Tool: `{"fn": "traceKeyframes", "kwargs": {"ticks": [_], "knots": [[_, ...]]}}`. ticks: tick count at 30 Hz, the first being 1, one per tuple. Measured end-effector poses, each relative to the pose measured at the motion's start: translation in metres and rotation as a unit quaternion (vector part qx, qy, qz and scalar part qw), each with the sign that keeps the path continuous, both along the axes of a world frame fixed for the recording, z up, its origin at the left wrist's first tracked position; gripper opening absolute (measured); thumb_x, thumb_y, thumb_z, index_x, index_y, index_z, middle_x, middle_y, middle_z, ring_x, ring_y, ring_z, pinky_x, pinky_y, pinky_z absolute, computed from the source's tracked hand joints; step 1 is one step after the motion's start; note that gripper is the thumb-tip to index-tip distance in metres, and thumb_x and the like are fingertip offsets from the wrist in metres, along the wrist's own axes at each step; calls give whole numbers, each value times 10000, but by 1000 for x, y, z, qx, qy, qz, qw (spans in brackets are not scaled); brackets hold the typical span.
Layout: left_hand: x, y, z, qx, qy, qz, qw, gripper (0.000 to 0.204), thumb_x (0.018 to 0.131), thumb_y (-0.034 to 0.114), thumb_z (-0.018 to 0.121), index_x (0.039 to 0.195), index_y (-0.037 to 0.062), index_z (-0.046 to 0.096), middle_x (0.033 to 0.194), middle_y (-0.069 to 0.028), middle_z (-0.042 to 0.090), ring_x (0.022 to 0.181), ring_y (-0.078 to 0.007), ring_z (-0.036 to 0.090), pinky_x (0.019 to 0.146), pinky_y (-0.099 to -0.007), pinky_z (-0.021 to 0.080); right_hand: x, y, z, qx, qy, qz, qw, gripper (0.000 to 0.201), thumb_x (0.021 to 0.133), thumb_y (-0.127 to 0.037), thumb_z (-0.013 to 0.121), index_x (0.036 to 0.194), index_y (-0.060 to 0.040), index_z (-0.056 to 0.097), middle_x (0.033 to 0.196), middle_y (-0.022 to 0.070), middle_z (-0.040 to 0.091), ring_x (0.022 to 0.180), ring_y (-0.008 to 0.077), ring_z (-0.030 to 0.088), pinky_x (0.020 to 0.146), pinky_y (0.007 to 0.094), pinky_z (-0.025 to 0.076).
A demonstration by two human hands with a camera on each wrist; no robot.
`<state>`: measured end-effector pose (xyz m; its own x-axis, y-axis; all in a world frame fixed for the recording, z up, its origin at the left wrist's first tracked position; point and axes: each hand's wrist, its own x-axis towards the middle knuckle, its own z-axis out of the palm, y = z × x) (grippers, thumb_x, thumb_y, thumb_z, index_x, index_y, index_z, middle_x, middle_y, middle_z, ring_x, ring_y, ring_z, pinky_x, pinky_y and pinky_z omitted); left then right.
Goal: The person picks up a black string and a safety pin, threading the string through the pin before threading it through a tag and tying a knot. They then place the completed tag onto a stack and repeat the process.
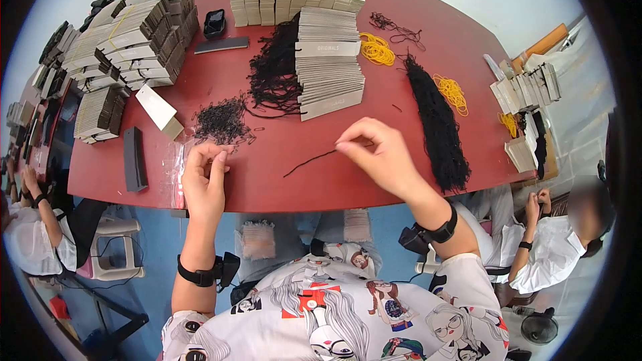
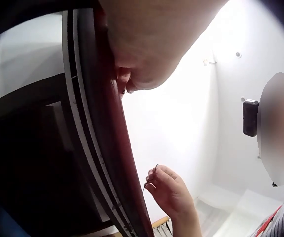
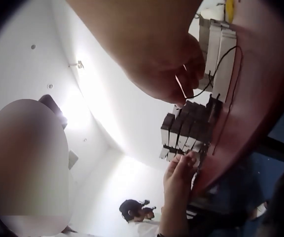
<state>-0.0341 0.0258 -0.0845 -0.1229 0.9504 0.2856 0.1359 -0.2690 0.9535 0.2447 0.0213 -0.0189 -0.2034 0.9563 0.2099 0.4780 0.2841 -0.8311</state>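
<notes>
My right hand [image 1: 381,157] pinches a thin black cord [image 1: 309,162] between thumb and forefinger, above the red table. In the right wrist view the cord [image 3: 237,74] loops out from the fingertips, and its free end hangs down. My left hand [image 1: 204,177] is at the near edge of a pile of small black safety pins [image 1: 223,120], thumb and forefinger together. A tiny dark piece [image 2: 125,91] shows at its fingertips in the left wrist view, apparently one of the pins. A stack of grey tags [image 1: 329,67] with black cords [image 1: 275,70] lies beyond the hands.
A long bundle of black cords [image 1: 438,127] lies right, beside yellow rubber bands [image 1: 451,93]. Banded tag stacks [image 1: 137,37] stand at the left, with a white tag block [image 1: 158,110] and a black block [image 1: 135,159] nearer. Other people sit at both sides.
</notes>
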Motion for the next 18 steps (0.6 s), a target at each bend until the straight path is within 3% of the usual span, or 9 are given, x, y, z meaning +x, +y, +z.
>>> {"fn": "traceKeyframes", "kwargs": {"ticks": [2,4,8,11,13,18], "knots": [[-2,-1,-2,0,0,5,1000,55,908,40,500,962,34,506,884,-58,614,754,-69,544,638,-197,453,-18,0,-4,35,-38,39,998,70,757,-117,660,783,-57,637,776,51,563,779,210,532,663,311,464],[-4,-1,-3,-27,-38,-8,999,39,901,24,503,939,20,506,899,-63,622,744,-69,559,631,-203,465,-29,3,-9,88,-130,83,984,73,741,-139,667,760,-73,642,781,49,567,769,233,510,697,335,443],[-4,-2,-3,-26,-61,-26,997,65,908,25,486,971,19,502,874,-56,616,716,-62,545,620,-198,461,-42,8,-22,82,-136,116,981,87,733,-166,672,751,-84,648,788,41,566,772,235,500,725,349,423],[-4,-1,-3,15,-44,-8,999,72,907,11,471,949,17,529,832,-49,601,686,-71,536,606,-197,452,-48,10,-27,72,-156,124,977,94,730,-176,677,742,-86,654,787,40,557,783,234,498,731,347,423],[-9,1,-7,64,54,-44,995,101,880,-30,471,902,8,562,816,-60,585,680,-85,540,595,-211,445,-49,13,-34,91,-157,128,975,91,736,-173,672,735,-88,638,784,40,547,791,241,495,740,355,418],[-2,-3,4,56,101,-53,992,104,829,-52,506,874,6,580,825,-69,567,700,-112,558,610,-230,450,-54,9,-47,131,-199,139,961,126,754,-157,651,819,-72,583,809,66,536,802,258,494,741,375,413]]}}
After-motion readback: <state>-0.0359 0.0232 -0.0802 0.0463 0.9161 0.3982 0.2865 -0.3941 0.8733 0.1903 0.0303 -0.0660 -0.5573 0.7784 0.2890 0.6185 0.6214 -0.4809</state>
